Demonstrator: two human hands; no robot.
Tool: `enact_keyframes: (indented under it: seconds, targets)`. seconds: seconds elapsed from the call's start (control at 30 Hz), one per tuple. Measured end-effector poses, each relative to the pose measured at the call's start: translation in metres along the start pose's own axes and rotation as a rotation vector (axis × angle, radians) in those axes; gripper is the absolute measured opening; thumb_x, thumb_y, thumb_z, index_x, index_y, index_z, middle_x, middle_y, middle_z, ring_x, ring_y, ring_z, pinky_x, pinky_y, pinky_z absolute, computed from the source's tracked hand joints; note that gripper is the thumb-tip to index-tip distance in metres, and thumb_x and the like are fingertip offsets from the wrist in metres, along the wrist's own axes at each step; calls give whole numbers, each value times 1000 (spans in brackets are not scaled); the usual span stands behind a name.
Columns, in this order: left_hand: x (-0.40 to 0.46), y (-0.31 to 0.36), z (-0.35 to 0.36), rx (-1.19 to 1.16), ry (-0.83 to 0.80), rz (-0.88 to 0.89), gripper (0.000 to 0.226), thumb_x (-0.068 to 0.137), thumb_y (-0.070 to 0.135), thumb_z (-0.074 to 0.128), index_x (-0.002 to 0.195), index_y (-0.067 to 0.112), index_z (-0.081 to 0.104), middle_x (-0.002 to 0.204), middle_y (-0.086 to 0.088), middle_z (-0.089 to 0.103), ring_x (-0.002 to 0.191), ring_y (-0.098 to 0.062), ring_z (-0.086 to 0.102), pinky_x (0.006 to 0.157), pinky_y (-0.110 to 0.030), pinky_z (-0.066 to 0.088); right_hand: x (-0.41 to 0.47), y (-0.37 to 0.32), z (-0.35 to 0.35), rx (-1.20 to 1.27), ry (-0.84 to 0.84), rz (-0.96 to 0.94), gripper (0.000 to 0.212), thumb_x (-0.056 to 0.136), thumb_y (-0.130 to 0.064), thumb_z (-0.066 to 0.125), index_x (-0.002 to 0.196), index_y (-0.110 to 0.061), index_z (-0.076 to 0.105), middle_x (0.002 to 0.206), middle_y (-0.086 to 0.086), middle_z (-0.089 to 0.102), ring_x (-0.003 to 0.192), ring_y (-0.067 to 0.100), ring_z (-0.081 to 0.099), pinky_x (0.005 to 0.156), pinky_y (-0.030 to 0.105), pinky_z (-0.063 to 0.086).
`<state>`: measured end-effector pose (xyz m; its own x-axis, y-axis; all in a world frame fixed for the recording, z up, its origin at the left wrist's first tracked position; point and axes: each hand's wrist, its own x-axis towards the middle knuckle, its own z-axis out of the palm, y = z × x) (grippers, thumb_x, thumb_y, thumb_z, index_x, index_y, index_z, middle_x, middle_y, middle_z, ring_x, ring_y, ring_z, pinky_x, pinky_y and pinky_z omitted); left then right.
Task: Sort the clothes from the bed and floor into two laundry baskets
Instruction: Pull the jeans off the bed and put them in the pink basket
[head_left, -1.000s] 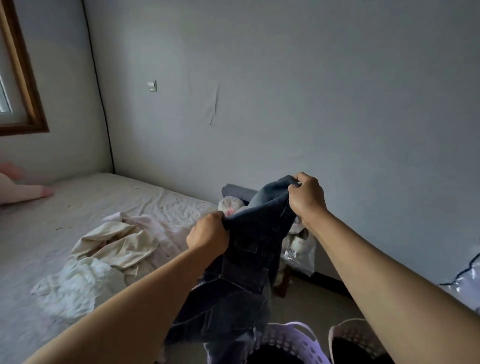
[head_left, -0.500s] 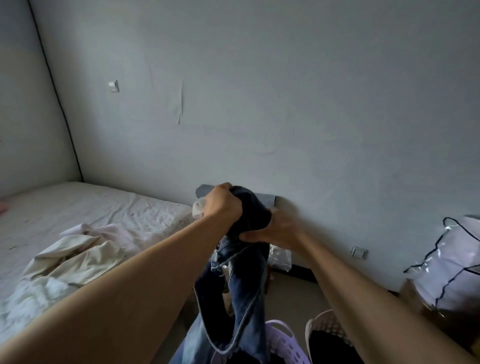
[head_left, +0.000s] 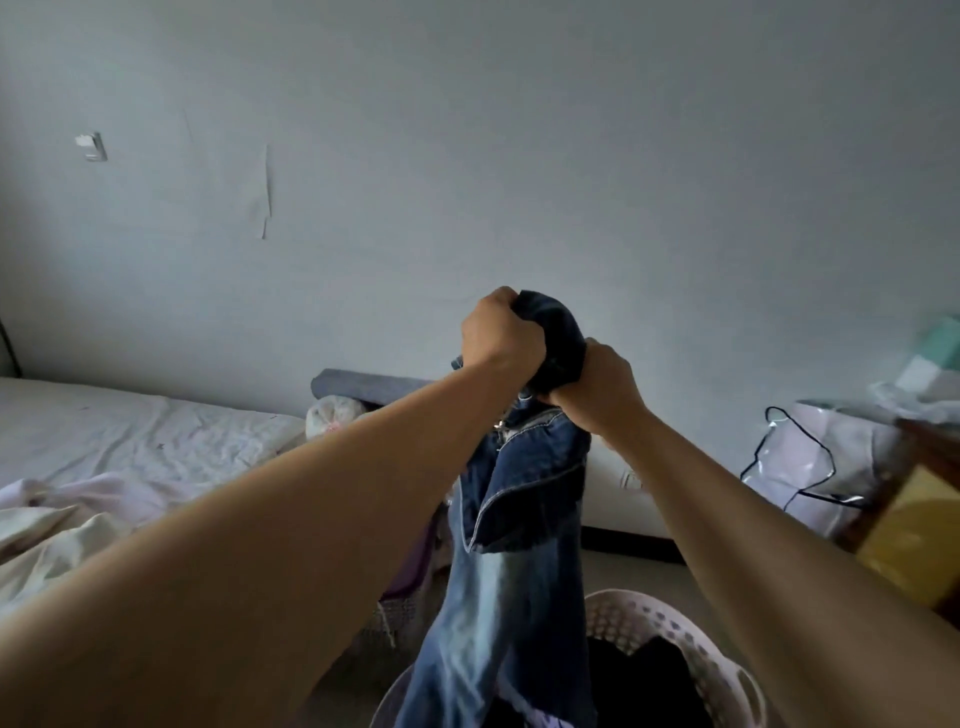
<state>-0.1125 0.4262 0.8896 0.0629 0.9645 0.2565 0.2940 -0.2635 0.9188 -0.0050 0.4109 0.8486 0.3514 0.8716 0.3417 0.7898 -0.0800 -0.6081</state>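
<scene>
A pair of blue jeans (head_left: 511, 545) hangs from both hands in the middle of the view. My left hand (head_left: 501, 332) grips the bunched dark top of the jeans. My right hand (head_left: 597, 387) grips the same bunch just below and to the right. The legs of the jeans drop down over a pale perforated laundry basket (head_left: 691, 649) that holds dark clothes. Light clothes (head_left: 62, 525), cream and pale pink, lie crumpled on the bed (head_left: 135, 431) at the left.
A grey wall fills the background. A grey roll and a small pale bundle (head_left: 332, 413) sit at the bed's end. A clear plastic bag with dark trim (head_left: 810, 457) and a wooden piece with a yellow panel (head_left: 914, 530) stand at the right.
Both hands came together on the top of the jeans and lifted it higher. The view swung to the right, away from the bed, and the basket now sits under the hanging legs.
</scene>
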Motion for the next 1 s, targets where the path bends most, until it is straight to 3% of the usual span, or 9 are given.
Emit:
enact_keyframes:
  seconds: [0.1, 0.33, 0.5, 0.6, 0.7, 0.77, 0.9, 1.0]
  targets:
    - [2, 1, 1, -19, -37, 36, 39, 85, -2, 49, 120, 12, 59, 112, -16, 65, 104, -33, 61, 88, -38, 55, 0, 1, -6, -24, 39, -2, 37, 74, -12, 73, 105, 0, 58, 105, 14, 63, 98, 31, 59, 69, 27, 37]
    - [-3, -40, -3, -13, -113, 5, 33, 84, -3, 50, 114, 9, 59, 105, -16, 65, 98, -32, 62, 83, -38, 56, -15, 16, 33, -37, -11, 95, 39, 73, -15, 73, 107, -5, 56, 98, 8, 65, 87, 25, 57, 66, 27, 37]
    - [-10, -95, -5, 56, -152, -65, 28, 83, 2, 55, 109, 9, 61, 103, -15, 67, 97, -31, 63, 79, -36, 56, -40, 30, 76, -38, -78, 143, 38, 74, -13, 72, 108, -3, 57, 103, 13, 66, 98, 32, 60, 71, 30, 42]
    - [-14, -132, -1, 99, -185, -123, 31, 82, 5, 60, 112, 10, 63, 106, -13, 68, 99, -29, 64, 85, -40, 56, -58, 41, 106, -42, -132, 166, 24, 74, -6, 70, 96, 3, 64, 97, 20, 69, 93, 36, 63, 72, 36, 47]
    - [-18, -164, 6, 114, -208, -173, 34, 81, 5, 62, 115, 10, 63, 108, -13, 68, 102, -30, 63, 89, -41, 55, -69, 58, 133, -33, -197, 181, 16, 73, -3, 69, 87, 6, 67, 88, 23, 70, 86, 38, 65, 61, 32, 40]
    - [-18, -186, 14, 140, -215, -208, 35, 81, 6, 63, 116, 10, 62, 110, -12, 67, 104, -30, 62, 90, -41, 54, -71, 74, 154, -48, -241, 197, 20, 73, -7, 70, 90, 3, 67, 90, 21, 70, 88, 37, 64, 61, 28, 34]
    - [-15, -223, 29, 171, -260, -256, 35, 81, 6, 64, 116, 11, 61, 110, -9, 66, 102, -26, 62, 86, -32, 54, -73, 102, 185, -84, -278, 194, 34, 75, -9, 69, 107, -2, 62, 105, 17, 68, 98, 36, 62, 74, 33, 44]
    - [-13, -251, 48, 198, -318, -297, 33, 79, 6, 66, 112, 11, 62, 107, -9, 68, 100, -25, 63, 84, -32, 54, -72, 133, 209, -97, -262, 186, 22, 76, -3, 62, 97, 1, 64, 98, 19, 68, 92, 38, 62, 70, 34, 43]
